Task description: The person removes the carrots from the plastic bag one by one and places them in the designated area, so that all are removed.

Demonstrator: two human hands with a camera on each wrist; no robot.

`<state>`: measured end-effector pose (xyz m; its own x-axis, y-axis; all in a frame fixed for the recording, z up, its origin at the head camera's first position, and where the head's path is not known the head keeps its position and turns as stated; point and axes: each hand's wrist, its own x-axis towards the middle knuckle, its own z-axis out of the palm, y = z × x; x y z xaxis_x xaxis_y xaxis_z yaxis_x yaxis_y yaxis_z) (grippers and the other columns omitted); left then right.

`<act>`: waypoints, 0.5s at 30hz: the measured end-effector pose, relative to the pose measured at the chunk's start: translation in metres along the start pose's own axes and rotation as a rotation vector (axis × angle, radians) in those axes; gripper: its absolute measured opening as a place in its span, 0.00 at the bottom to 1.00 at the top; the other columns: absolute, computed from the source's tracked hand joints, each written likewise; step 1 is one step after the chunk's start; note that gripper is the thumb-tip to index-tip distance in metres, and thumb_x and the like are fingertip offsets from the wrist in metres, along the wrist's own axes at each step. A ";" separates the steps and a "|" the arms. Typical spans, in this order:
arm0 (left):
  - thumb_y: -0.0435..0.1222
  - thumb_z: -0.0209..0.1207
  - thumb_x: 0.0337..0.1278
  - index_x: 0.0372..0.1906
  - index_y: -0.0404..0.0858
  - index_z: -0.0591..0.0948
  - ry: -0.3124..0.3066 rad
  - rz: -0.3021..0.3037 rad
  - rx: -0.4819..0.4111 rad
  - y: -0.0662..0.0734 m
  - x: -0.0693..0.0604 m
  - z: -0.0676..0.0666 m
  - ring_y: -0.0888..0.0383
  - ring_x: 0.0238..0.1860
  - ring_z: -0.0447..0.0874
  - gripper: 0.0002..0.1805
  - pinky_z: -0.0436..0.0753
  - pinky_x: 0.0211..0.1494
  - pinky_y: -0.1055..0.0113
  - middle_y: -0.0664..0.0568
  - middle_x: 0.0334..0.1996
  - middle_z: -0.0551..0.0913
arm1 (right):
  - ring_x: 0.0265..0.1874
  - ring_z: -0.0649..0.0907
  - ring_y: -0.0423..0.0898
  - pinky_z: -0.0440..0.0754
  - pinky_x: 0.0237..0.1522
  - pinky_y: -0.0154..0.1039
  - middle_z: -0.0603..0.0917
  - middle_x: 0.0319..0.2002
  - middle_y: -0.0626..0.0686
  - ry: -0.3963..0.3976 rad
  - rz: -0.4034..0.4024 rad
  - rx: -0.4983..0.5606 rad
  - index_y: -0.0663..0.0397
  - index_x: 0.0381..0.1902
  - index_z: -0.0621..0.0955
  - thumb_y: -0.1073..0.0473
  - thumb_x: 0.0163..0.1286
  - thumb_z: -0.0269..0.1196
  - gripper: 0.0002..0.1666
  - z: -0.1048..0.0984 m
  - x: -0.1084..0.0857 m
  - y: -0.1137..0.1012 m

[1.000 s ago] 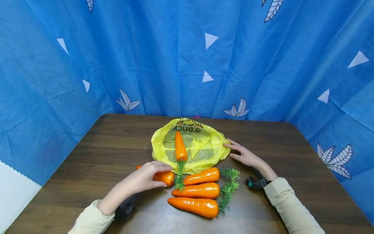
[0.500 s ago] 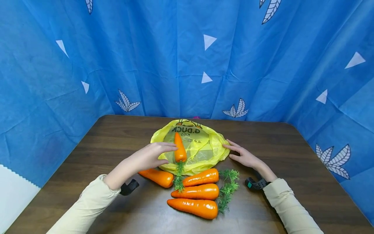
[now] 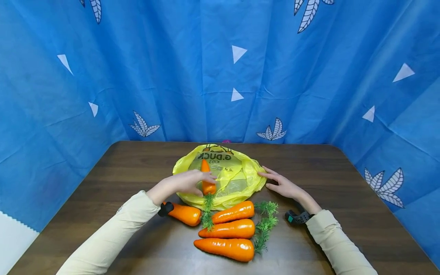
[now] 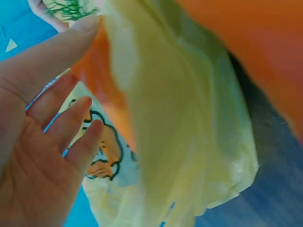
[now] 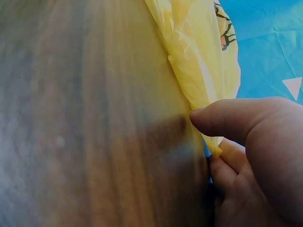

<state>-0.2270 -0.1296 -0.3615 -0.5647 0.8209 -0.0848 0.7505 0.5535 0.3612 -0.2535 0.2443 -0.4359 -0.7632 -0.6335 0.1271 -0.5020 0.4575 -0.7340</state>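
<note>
In the head view, an orange carrot [image 3: 208,188] with a green feathery top leans over the near rim of a yellow plastic bag [image 3: 237,198]. My left hand [image 3: 187,181] reaches across this carrot, its fingers extended and partly covering it. In the left wrist view, the thumb and relaxed fingers of the left hand [image 4: 52,118] lie beside an orange carrot [image 4: 102,78]; any contact is hard to tell. At the bag's right edge, my right hand [image 3: 283,186] holds the rim; the right wrist view has the yellow plastic [image 5: 206,85] between thumb and fingers.
Several carrots lie in front of the bag: one carrot [image 3: 185,215] at left, partly under the left wrist, and a stack of others [image 3: 227,229] with green tops [image 3: 264,225] pointing right. The brown wooden table [image 3: 137,160] meets a blue curtain [image 3: 192,76] behind.
The left hand has left the carrot at left and moved up and right, over the carrot in the bag. The right hand stays at the bag's edge. The head view has shifted slightly.
</note>
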 end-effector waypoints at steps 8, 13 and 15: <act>0.24 0.66 0.45 0.59 0.35 0.76 0.030 0.050 -0.027 -0.011 0.004 0.007 0.47 0.64 0.63 0.31 0.70 0.60 0.57 0.44 0.61 0.71 | 0.66 0.52 0.66 0.54 0.61 0.64 0.50 0.69 0.69 0.004 0.016 -0.010 0.69 0.65 0.66 0.72 0.69 0.52 0.26 0.001 -0.001 -0.016; 0.27 0.67 0.46 0.59 0.36 0.76 0.048 0.058 -0.035 -0.016 0.006 0.008 0.46 0.63 0.65 0.30 0.70 0.60 0.56 0.45 0.59 0.73 | 0.65 0.52 0.69 0.54 0.60 0.65 0.51 0.68 0.72 -0.009 0.012 0.005 0.72 0.63 0.66 0.72 0.69 0.52 0.25 -0.003 -0.003 -0.034; 0.28 0.67 0.47 0.59 0.35 0.76 0.060 0.069 -0.039 -0.018 0.007 0.009 0.46 0.62 0.66 0.29 0.69 0.60 0.56 0.45 0.58 0.74 | 0.65 0.52 0.69 0.55 0.60 0.65 0.51 0.68 0.72 -0.011 0.017 0.002 0.72 0.63 0.66 0.72 0.69 0.52 0.25 -0.004 -0.003 -0.038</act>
<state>-0.2411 -0.1326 -0.3764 -0.5330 0.8461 -0.0029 0.7747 0.4893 0.4006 -0.2334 0.2313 -0.4059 -0.7670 -0.6326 0.1073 -0.4880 0.4667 -0.7376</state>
